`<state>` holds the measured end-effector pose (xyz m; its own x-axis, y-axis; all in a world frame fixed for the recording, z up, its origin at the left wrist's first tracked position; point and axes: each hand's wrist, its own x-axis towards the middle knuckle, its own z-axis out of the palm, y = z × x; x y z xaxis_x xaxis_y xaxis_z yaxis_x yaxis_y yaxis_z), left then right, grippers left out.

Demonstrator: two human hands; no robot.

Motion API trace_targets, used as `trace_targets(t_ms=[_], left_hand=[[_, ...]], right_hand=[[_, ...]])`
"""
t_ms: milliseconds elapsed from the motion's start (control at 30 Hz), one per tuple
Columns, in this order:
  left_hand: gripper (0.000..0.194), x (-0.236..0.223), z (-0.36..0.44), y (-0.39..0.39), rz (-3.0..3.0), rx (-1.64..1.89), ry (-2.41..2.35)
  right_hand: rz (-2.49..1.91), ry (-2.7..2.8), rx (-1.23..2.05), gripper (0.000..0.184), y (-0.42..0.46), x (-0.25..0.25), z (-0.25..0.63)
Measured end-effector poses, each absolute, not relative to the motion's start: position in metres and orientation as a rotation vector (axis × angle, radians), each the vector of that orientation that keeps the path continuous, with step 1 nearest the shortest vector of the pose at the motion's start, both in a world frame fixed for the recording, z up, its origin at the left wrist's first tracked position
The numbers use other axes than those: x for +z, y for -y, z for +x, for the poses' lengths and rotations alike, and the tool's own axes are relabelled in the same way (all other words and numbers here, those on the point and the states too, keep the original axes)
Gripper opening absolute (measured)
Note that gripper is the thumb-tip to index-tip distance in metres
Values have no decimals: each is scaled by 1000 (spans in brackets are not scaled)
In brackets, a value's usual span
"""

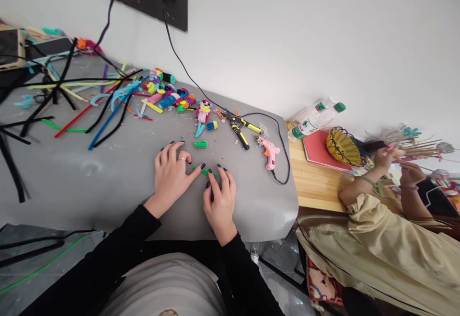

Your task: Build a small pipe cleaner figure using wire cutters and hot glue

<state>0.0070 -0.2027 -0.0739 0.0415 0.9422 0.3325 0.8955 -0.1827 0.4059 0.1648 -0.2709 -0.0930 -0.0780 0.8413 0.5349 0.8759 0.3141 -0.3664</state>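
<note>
On the grey tabletop, a short green pipe cleaner piece (200,169) lies between my hands. My left hand (171,171) rests on the table with fingers spread, its thumb tip at the left end of the piece. At the other end are the fingertips of my right hand (222,196), bent down toward the table with thumb and fingers apart. Just beyond them lies a small folded green bundle (201,144). Behind it are a light blue V-shaped piece (199,130), a blue and yellow bundle (212,125) and a small pipe cleaner figure (203,111).
Yellow-and-black pliers (241,129) and a pink glue gun (269,153) with its cord lie to the right. Loose pipe cleaners (111,110) cover the left side. A plastic bottle (316,122) and yellow basket (343,146) are near another person's hands (384,157).
</note>
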Motion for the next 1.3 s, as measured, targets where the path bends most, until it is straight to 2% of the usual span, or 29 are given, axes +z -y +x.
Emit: trace_targets(t_ms=[233,533,733,967,1300], left_hand=[[18,-73,7,202,2161,833,-1927],[17,-72,7,203,2131,836,-1920],[20,-75,6,202,2177,818,-1936],[20,-74,6,202,2179,823,-1938],[18,-74,7,202,2149,842,-1916]], right_hand=[[-1547,1885,-76,33,271,-96,164],[-1520,1858,-67,38,272,-96,165],[-1520,1858,-84,34,272,-99,165],[-1536,1897,-43,46,273,-97,166],[-1628,1998,-51,42,271,-90,163]])
